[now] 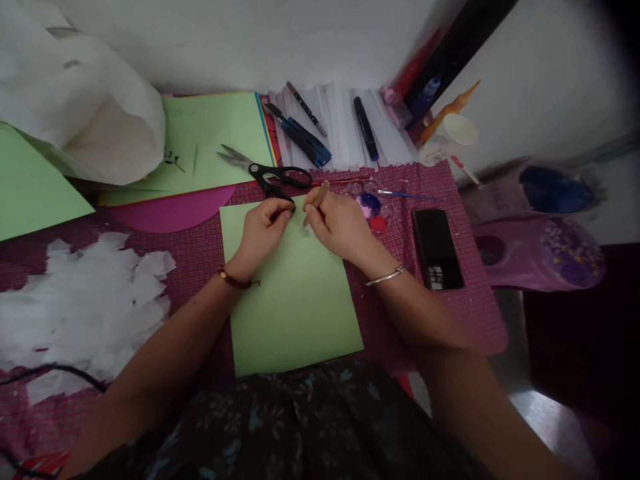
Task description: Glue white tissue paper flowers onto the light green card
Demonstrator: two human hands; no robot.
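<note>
L hand (264, 231) pinched, contents unclear; R hand (341, 225) grips brn piece (321, 195) over grn paper (296, 303).

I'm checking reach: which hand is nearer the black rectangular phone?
Right. The right hand is left of the phone; the left hand is farther left.

Light-green sheet (295, 307), flat, slightly askew on tabletop (477, 320); slim brown piece (321, 193), tilted, in right hand (336, 220) near sheet's far edge

Paper sheet (295, 300) mid-frame, on the tablecloth (200, 248). Scissors (257, 171) at its upper edge. Phone (439, 250) to its right. Scraps (95, 300) spread at frame left. Upper centre: pen (306, 108), marker (366, 128) on strips (343, 120). Cup (460, 129) farther right.
</note>
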